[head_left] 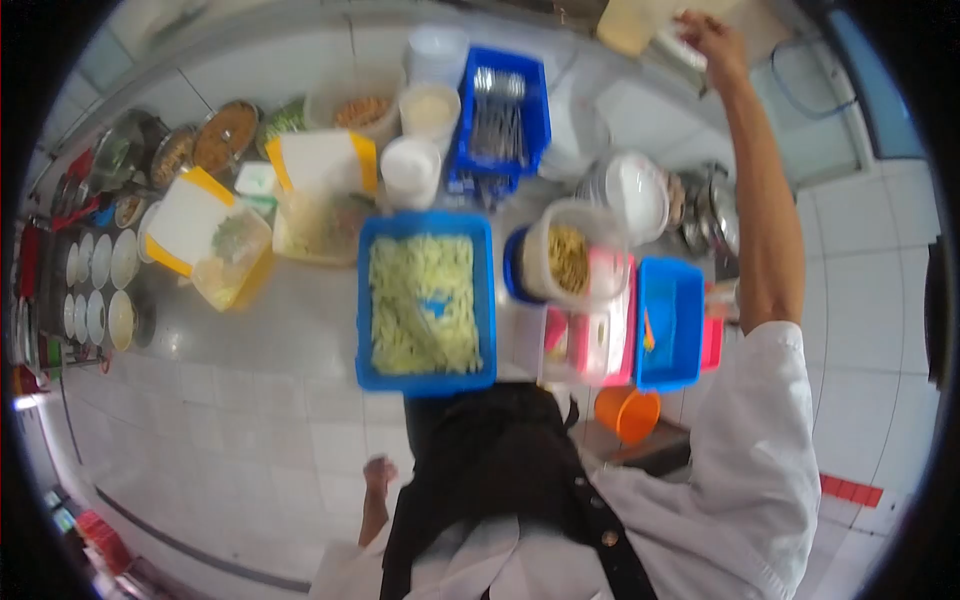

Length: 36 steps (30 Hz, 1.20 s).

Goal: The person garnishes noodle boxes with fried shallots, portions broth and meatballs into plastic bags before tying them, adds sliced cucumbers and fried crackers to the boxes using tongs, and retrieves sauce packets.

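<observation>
My right hand [712, 40] is raised at the top right, its fingers stretched toward a pale yellow item [626, 28] on a raised surface. It looks open, and whether a fingertip touches anything is unclear. My left hand [380, 473] hangs low beside my body, away from the counter, with its fingers curled and nothing visible in them. Straight in front of me sits a blue tray [366, 300] full of chopped pale green vegetable [425, 300]. Right of it stands a clear tub [540, 255] with yellowish-brown pieces inside.
A blue basket [545, 100] of cutlery stands at the back. Two yellow-edged containers [325, 160] are left of centre, with several small white bowls [122, 260] farther left. To the right are a smaller blue tray [670, 350], stacked white bowls [637, 195] and an orange bucket [628, 415] below.
</observation>
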Available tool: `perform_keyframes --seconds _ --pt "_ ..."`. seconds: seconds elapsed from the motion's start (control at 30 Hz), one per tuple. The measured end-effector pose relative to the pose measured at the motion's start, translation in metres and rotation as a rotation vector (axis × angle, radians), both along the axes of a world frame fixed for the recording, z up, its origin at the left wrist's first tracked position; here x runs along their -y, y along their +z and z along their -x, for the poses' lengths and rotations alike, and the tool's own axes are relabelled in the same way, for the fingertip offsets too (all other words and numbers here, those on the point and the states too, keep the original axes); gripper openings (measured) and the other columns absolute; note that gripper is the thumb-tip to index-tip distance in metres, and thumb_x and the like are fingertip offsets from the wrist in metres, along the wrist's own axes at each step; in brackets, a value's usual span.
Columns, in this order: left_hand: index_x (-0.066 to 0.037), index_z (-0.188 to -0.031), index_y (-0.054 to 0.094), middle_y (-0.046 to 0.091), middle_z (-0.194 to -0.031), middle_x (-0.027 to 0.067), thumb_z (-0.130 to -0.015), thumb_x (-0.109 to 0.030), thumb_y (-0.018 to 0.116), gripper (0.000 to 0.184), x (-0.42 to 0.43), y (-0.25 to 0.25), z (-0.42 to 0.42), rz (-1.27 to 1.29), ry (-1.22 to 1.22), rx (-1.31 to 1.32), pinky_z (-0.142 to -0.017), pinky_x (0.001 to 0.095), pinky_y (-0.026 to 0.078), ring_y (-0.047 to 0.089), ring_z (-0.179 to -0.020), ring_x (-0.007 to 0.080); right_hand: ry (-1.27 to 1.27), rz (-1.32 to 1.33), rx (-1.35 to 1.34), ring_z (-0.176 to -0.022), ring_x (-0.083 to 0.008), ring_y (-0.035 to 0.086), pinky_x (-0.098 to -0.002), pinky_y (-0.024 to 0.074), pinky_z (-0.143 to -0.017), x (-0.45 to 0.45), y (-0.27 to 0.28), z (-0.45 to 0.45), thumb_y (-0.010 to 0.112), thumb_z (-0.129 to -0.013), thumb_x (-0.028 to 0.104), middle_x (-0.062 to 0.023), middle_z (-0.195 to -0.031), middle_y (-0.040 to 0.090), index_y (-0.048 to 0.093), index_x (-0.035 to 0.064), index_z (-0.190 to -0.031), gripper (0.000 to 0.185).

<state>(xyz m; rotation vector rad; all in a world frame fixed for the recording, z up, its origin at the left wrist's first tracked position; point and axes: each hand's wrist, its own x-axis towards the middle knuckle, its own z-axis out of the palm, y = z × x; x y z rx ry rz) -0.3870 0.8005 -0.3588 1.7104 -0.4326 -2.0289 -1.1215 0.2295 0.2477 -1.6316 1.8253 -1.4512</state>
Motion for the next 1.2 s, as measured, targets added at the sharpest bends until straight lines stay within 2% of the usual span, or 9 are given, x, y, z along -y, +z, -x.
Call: perform_keyframes --seconds 0.1,0.17,0.37,0.57,0.67,0.83,0.93,1.0,1.2 --pt "-0.003 -0.106 0.059 0.060 -0.079 0.0074 -0.093 -0.020 0.055 0.022 0.068 0.082 0.012 -0.095 0.219 0.143 -0.052 0.0281 0.050 0.060 -0.065 0.0165 -0.159 0.150 0.019 -0.076 -0.0160 0.058 -0.0301 0.0494 -0.072 -0.097 0.004 -0.075 0.055 -0.099 0.027 -0.0072 -0.086 0.061 0.061 -0.0036 -0.110 0.033" --pt "-0.004 -0.106 0.059 0.060 -0.078 0.0060 -0.095 -0.022 0.051 0.023 0.098 0.108 0.012 0.044 0.172 0.362 -0.057 0.0275 0.050 0.060 -0.066 0.0156 -0.140 0.213 0.004 -0.090 -0.0133 0.060 -0.0272 0.0485 -0.090 -0.139 -0.012 -0.025 0.055 -0.098 0.024 -0.0101 -0.113 0.066 0.062 -0.0037 -0.111 0.031" --pt "-0.009 -0.069 0.048 0.042 -0.060 -0.0007 -0.098 -0.020 0.045 0.031 0.213 0.202 0.028 0.514 0.264 0.714 -0.048 0.0265 0.037 0.042 -0.053 0.0100 -0.474 0.028 0.031 -0.075 -0.0085 0.052 -0.0225 0.0434 -0.072 -0.330 -0.044 -0.006 0.057 -0.097 0.022 -0.0049 -0.094 0.066 0.067 -0.0029 -0.100 0.027" --pt "-0.004 -0.078 0.052 0.041 -0.061 -0.0006 -0.099 -0.014 0.050 0.023 0.315 0.284 0.112 0.863 0.260 0.582 -0.050 0.0235 0.033 0.039 -0.056 0.0073 -0.797 -0.179 -0.072 -0.069 -0.0092 0.057 -0.0242 0.0472 -0.063 -0.439 -0.187 -0.022 0.054 -0.098 0.019 -0.0057 -0.090 0.068 0.067 -0.0018 -0.098 0.024" --pt "-0.003 -0.080 0.056 0.044 -0.064 -0.0017 -0.094 -0.013 0.058 0.018 0.340 0.290 0.148 1.193 -0.187 0.771 -0.051 0.0234 0.034 0.038 -0.058 0.0068 -0.874 -0.197 0.015 -0.078 -0.0122 0.063 -0.0267 0.0517 -0.068 -0.467 -0.276 -0.011 0.055 -0.097 0.018 -0.0080 -0.092 0.068 0.065 -0.0034 -0.102 0.024" --pt "0.004 -0.073 0.063 0.059 -0.059 0.0147 -0.085 -0.020 0.069 0.027 0.329 0.298 0.225 0.967 -0.781 0.878 -0.052 0.0339 0.043 0.054 -0.052 0.0198 -0.937 -0.040 0.256 -0.086 -0.0190 0.067 -0.0282 0.0552 -0.076 -0.487 -0.346 -0.005 0.057 -0.096 0.016 -0.0135 -0.096 0.067 0.060 -0.0052 -0.111 0.026" --pt "0.006 -0.074 0.066 0.064 -0.064 0.0206 -0.078 -0.023 0.073 0.030 0.313 0.296 0.253 0.825 -0.878 0.920 -0.060 0.0389 0.051 0.066 -0.062 0.0314 -0.961 -0.209 0.214 -0.088 -0.0184 0.064 -0.0310 0.0542 -0.075 -0.491 -0.317 -0.023 0.057 -0.096 0.014 -0.0136 -0.098 0.066 0.060 -0.0040 -0.110 0.023" --pt "0.007 -0.073 0.066 0.064 -0.064 0.0205 -0.077 -0.022 0.073 0.029 0.304 0.289 0.259 0.787 -0.808 0.931 -0.061 0.0398 0.051 0.066 -0.062 0.0325 -1.151 -0.323 -0.403 -0.091 -0.0177 0.060 -0.0326 0.0510 -0.079 -0.457 -0.255 -0.069 0.059 -0.094 0.013 -0.0122 -0.099 0.064 0.060 -0.0021 -0.111 0.022" --pt "0.004 -0.076 0.066 0.065 -0.069 0.0219 -0.074 -0.020 0.070 0.024 0.298 0.294 0.255 0.780 -0.636 1.110 -0.069 0.0463 0.051 0.065 -0.072 0.0391 0.213 -0.333 0.153 -0.092 -0.0231 0.061 -0.0345 0.0470 -0.084 -0.347 -0.207 -0.244 0.054 -0.092 0.011 -0.0105 -0.097 0.064 0.064 0.0019 -0.105 0.019"
